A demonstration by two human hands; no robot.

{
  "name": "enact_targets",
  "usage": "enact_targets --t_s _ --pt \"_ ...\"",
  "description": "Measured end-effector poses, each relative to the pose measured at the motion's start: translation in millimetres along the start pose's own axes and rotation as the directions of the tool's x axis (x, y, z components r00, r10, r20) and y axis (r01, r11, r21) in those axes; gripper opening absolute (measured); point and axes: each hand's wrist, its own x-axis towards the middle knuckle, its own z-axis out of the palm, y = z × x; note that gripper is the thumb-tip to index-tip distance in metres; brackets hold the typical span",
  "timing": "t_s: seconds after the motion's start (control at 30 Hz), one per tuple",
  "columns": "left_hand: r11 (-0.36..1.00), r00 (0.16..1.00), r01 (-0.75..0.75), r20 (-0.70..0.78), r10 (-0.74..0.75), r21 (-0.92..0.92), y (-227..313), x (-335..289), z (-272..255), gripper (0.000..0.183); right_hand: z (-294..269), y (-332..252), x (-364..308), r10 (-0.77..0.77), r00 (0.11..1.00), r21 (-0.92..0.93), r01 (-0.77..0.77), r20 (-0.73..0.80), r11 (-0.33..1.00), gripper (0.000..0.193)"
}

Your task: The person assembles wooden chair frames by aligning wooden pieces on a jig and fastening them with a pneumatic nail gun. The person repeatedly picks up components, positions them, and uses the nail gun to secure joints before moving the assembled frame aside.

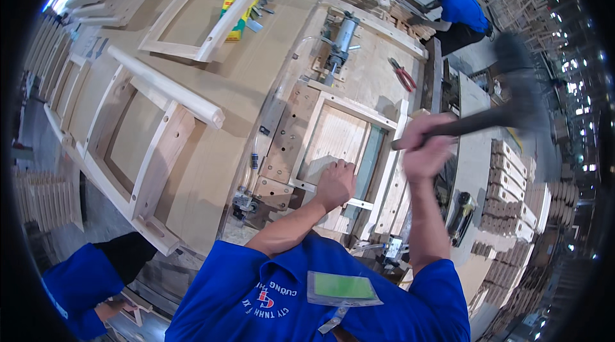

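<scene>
A light wooden frame [318,143] lies in a clamping jig on the workbench, between a drilled plate and a long wooden bar. My left hand [336,186] rests on the frame's near rail, its fingers curled over the wood. To the right of the frame, my right hand [428,148] is raised and wrapped round the handle of a black hammer [477,121]. The hammer's head is up at the right and smeared by motion. Inside the frame I see a pale wood surface and a greenish strip.
A pneumatic cylinder [344,37] sits beyond the frame, with red-handled pliers [402,75] to its right. Assembled wooden frames [154,143] and a yellow-green box [234,29] occupy the left table. Stacked wooden parts [512,182] stand at right. Two co-workers in blue [462,7] are nearby.
</scene>
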Motion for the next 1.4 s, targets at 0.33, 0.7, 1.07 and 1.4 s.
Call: enact_targets --t_s 0.33,0.7,1.07,1.4 --pt "1.0 0.999 0.023 0.037 -0.023 -0.006 0.6 0.2 1.6 0.029 16.5 32.7 -36.5 0.638 0.713 -0.31 -0.561 0.29 0.768 0.048" --pt "0.993 0.97 0.015 0.238 -0.042 0.113 2.7 7.2 -10.0 0.036 -11.1 75.2 -102.3 0.863 0.503 -0.33 -0.807 0.051 0.49 0.054" --pt "0.938 0.867 -0.34 0.363 0.341 -0.069 18.9 -6.0 -8.9 0.043 -139.9 23.9 -133.6 0.454 0.647 -0.727 -0.687 -0.613 -0.004 0.038" --pt "0.949 0.872 -0.309 0.382 0.307 -0.058 20.8 -1.1 7.8 0.048 -171.8 31.7 -163.9 0.459 0.729 -0.857 -0.482 -0.508 -0.183 0.039"
